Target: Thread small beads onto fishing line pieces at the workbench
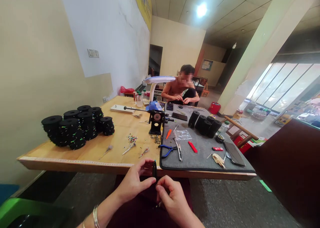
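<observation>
My left hand (138,178) is closed around a thin black disc (154,169), thumb on the near side and fingers on the far side. The disc shows nearly edge-on, with a small blue-green speck at its top. Right beside it, my right hand (171,196) has thumb and index finger pinched together. What they pinch is too small to make out; a tiny pale bit shows below the fingers. Both hands are in front of the table's near edge. Just beyond lie thin bundles of pale-tipped sticks (144,152) and a heap of coloured beads (132,138).
Stacks of black spools (70,133) stand left on the wooden table (100,156); more black spools (205,123) lie right. A black clamp device (155,121) and lamp (160,79) stand centrally. Blue pliers (168,150), snips (179,151) and a phone (234,153) rest on the grey mat (200,159). Another person (172,90) sits opposite.
</observation>
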A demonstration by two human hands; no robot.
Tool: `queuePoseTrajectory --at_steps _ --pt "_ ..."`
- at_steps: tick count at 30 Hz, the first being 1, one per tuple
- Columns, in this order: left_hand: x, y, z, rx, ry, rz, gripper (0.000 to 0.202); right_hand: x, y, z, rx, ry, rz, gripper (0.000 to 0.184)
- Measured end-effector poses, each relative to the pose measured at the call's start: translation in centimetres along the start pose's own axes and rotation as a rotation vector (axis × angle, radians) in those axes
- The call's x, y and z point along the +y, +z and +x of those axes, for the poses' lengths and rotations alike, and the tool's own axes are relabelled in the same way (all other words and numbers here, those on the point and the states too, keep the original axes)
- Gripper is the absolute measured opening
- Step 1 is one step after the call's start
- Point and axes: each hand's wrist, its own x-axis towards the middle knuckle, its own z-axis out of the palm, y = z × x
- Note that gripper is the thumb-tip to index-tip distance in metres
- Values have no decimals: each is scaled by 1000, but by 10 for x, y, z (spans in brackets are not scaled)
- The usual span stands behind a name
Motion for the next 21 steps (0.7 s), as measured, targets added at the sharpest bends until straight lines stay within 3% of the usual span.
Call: queuePoseTrajectory --at_steps 2,5,8,12,14,16,19,21 --pt "4 -6 2 -111 6 65 43 -16 -14 -1 -4 -142 -252 17" --pt "11 -8 1 -237 -11 121 43 -34 -32 7 -39 -235 -372 13" --pt "18 -4 -5 -343 -58 14 51 -34 -42 21 -27 -210 -272 15" --pt "22 5 -11 -435 -67 -274 56 -6 -40 30 -98 17 114 27" --pt "20 8 -11 -385 -67 -365 53 9 -32 26 -131 115 284 34" --pt "17 10 -8 -256 -80 -377 48 19 -22 19 -141 172 385 37" --pt "10 13 -3 -16 -93 -284 43 21 -7 10 -128 260 447 38" --pt "6 13 1 78 -80 -211 41 16 -1 8 -127 304 446 37"
